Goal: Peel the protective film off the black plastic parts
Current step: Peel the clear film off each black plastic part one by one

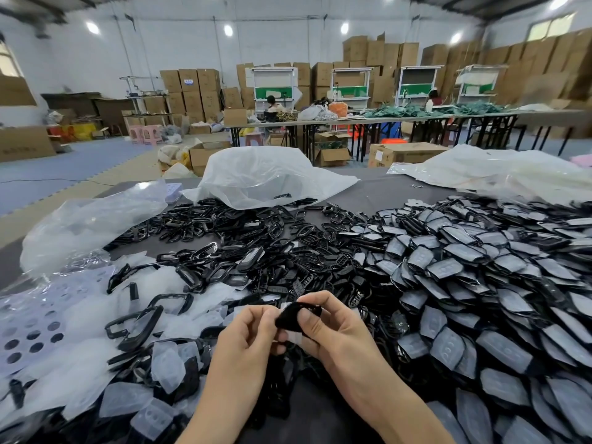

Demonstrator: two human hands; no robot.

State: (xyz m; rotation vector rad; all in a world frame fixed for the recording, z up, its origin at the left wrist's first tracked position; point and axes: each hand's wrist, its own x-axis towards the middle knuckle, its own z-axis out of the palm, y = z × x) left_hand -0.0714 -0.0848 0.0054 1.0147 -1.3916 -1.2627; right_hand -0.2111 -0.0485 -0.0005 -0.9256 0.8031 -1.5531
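Both my hands meet low in the middle of the head view over one small black plastic part. My right hand grips the part with thumb on its top face. My left hand pinches at its left edge, where a strip of clear film shows below the part between my fingers. To the right lies a big heap of film-covered black parts. Peeled clear films pile up at the lower left, mixed with black frames.
Bare black frames and parts cover the middle of the dark table. Large clear plastic bags lie at the far edge and at the left. Behind are other work tables, stacked cardboard boxes and seated people.
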